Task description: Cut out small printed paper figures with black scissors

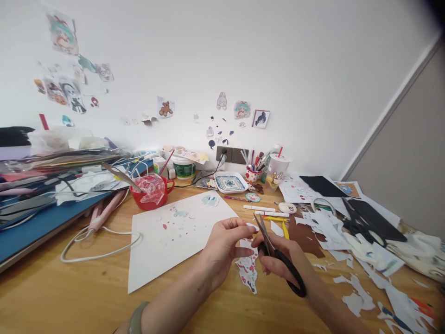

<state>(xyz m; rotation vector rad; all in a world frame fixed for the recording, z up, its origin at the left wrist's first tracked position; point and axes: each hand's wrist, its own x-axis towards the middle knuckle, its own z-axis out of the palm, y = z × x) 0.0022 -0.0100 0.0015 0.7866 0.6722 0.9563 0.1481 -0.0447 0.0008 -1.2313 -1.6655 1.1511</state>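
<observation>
Black-handled scissors point(274, 254) are gripped in my right hand point(290, 255), blades pointing up and slightly apart. Close to their left, my left hand point(222, 248) pinches a small white paper piece point(253, 227) between thumb and fingers. The blades stand beside this piece; whether they touch it I cannot tell. Below both hands, a paper sheet point(248, 271) printed with small red and dark shapes lies on or just over the wooden table. To the left rests a large white sheet point(149, 260) with tiny coloured cutouts on it.
Paper scraps point(358, 297) and a second pair of scissors point(361, 222) lie at the right. Markers point(267, 213), a square patterned dish point(230, 182) and a pen cup point(253, 174) stand behind my hands. At left are a red mug point(148, 199) and a white cable point(100, 260).
</observation>
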